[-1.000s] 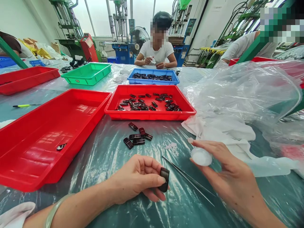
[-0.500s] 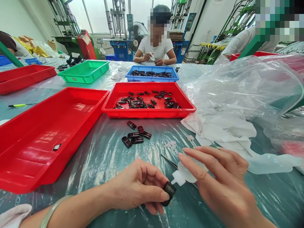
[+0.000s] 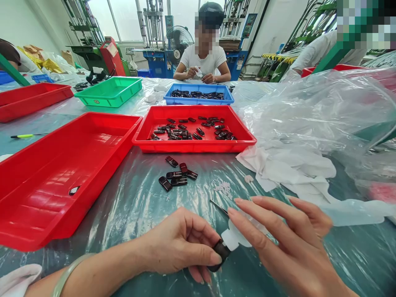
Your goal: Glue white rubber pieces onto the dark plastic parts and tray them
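Note:
Between the thumb and fingers of my left hand (image 3: 188,243) is a small black plastic casing (image 3: 220,255), one end pointing up to the right. My right hand (image 3: 287,239) has its fingers stretched over a translucent white rubbery piece (image 3: 244,232) and holds it; the thumb is hidden. The narrow tab of that piece meets the end of the black casing; whether it sits inside or on top I cannot tell. A thin dark pointed tool (image 3: 219,207) shows beyond the right fingertips, partly covered by the white piece. Small white scraps (image 3: 223,188) lie just beyond it.
Several glossy black casings (image 3: 176,175) lie ahead, before a red tray (image 3: 194,147) of more. Left stands a long red tray (image 3: 102,177) with one piece in it. White sheets (image 3: 284,169) and clear plastic film (image 3: 309,111) cover the right. Across the table sits a person (image 3: 202,62).
The white piece has moved left and down with my right hand, and its tab now meets the black casing. Before, a small gap separated them. My left hand has barely moved.

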A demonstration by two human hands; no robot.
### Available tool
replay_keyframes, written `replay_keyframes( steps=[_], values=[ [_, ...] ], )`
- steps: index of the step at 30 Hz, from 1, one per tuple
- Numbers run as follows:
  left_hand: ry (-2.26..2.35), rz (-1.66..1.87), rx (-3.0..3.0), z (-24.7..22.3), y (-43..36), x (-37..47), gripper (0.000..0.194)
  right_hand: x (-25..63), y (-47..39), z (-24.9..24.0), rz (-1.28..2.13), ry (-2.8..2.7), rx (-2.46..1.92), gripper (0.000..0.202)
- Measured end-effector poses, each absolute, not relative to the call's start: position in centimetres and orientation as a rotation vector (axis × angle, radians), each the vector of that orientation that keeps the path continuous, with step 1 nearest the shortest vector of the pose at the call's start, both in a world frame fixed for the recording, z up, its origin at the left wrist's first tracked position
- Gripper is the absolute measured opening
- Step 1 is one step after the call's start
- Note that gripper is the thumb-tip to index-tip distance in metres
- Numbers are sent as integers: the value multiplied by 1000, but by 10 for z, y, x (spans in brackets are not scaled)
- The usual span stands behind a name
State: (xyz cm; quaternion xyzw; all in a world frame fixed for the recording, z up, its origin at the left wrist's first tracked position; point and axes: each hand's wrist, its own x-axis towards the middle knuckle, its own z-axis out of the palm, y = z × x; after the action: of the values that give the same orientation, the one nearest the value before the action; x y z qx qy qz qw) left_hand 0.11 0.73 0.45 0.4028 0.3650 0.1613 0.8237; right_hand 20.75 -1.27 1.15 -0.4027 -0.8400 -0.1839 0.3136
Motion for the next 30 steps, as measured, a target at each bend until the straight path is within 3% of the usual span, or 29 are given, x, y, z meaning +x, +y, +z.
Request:
replay_keyframes(
  steps=[30],
  values=[
    [770,318,872,4,8,0,21,212,-10,6,-500,-2254,-965,35]
  ],
)
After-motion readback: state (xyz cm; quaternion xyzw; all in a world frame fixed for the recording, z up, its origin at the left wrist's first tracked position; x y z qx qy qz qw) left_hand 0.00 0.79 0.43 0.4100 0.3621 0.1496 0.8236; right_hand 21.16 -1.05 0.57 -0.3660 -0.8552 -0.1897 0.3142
